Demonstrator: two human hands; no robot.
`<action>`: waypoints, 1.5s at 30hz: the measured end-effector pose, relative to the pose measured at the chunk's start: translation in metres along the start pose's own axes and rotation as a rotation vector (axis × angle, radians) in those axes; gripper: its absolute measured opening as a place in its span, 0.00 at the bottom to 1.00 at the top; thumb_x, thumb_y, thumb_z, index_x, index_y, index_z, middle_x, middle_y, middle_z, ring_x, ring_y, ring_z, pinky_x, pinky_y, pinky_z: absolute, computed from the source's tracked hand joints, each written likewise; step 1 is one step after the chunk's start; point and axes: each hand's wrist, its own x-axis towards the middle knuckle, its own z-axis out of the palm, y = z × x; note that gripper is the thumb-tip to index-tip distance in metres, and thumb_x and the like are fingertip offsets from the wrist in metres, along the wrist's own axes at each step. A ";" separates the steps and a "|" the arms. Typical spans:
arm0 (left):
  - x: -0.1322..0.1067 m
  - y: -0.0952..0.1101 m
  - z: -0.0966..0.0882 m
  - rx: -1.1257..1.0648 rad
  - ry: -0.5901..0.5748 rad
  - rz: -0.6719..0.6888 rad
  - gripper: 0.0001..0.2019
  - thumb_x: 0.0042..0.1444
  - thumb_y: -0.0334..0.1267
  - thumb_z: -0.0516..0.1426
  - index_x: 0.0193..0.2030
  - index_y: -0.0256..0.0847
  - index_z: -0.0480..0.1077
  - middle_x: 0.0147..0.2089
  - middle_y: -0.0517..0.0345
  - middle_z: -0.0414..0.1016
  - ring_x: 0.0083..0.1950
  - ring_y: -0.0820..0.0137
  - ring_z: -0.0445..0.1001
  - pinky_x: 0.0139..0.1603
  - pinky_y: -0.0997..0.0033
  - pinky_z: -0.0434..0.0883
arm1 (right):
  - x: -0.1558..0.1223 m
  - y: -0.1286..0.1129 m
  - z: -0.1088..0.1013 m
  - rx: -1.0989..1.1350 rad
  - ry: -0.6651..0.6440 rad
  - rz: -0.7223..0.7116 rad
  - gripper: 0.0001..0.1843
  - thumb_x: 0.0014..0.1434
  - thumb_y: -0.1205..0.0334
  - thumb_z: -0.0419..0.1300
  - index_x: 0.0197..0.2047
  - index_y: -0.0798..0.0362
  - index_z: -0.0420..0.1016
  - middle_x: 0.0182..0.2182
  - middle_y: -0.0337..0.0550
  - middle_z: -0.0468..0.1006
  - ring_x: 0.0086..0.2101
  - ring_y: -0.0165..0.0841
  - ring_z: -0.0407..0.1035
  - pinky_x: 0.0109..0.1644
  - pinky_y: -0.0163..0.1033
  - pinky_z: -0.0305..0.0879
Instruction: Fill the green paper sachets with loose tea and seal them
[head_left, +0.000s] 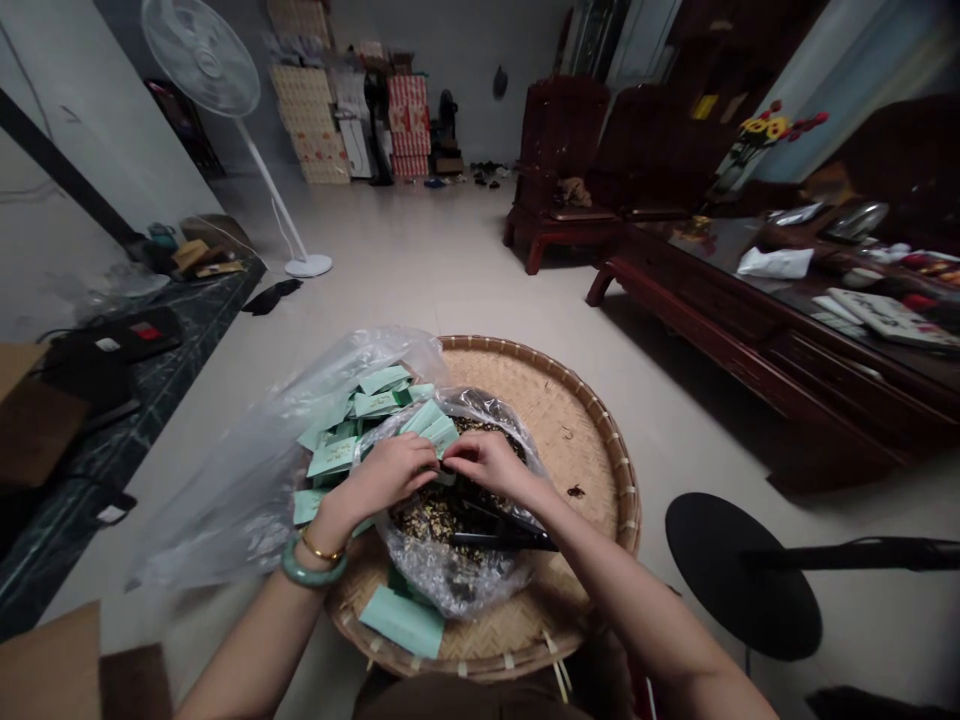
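A green packet (435, 425) is held over an open clear plastic bag (480, 590), its near end pinched between the fingertips of the left hand (397, 468) and the right hand (486, 465); both hands are closed at the tips and nearly brought together, though the exact grip of each finger cannot be told. The bag is filled with a loose dried mix (424, 518) of dark and pale yellowish bits, and a black handle (502, 541) is seen lying across it beneath the right forearm. All of this is carried by a round woven bamboo tray (577, 430), on whose bare right part a few dark crumbs (575, 491) are scattered. To the left of the bag, more green packets (330, 457) are heaped, partly wrapped by a large translucent plastic sheet (225, 510) that is spread out past the rim to the left. Another green packet is laid flat at the near edge of the tray. A green bangle (313, 566) and a gold bracelet (319, 549) are worn on the left wrist. Farther off, a white standing fan (202, 60) is placed on the tiled floor (420, 260), and stacked boxes (307, 110) are set against the back wall.
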 end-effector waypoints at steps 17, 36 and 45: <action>0.010 0.001 -0.003 -0.290 0.225 -0.022 0.10 0.60 0.42 0.56 0.34 0.39 0.75 0.33 0.55 0.78 0.34 0.70 0.74 0.37 0.71 0.69 | -0.018 -0.003 -0.013 -0.407 -0.079 -0.053 0.04 0.60 0.67 0.59 0.34 0.54 0.75 0.30 0.42 0.73 0.32 0.32 0.68 0.35 0.35 0.64; 0.011 0.012 0.037 -0.762 0.293 -0.448 0.10 0.50 0.42 0.61 0.30 0.37 0.76 0.28 0.59 0.77 0.30 0.70 0.72 0.33 0.72 0.70 | -0.027 -0.009 -0.021 -0.085 0.178 -0.038 0.02 0.59 0.66 0.59 0.35 0.53 0.74 0.34 0.42 0.76 0.35 0.31 0.70 0.39 0.36 0.67; 0.018 0.031 0.052 -1.254 0.260 -0.566 0.22 0.38 0.41 0.68 0.40 0.35 0.71 0.31 0.59 0.77 0.31 0.69 0.75 0.34 0.71 0.71 | -0.016 0.011 -0.009 0.454 0.233 0.381 0.11 0.47 0.56 0.66 0.28 0.56 0.76 0.20 0.37 0.74 0.21 0.27 0.64 0.25 0.33 0.62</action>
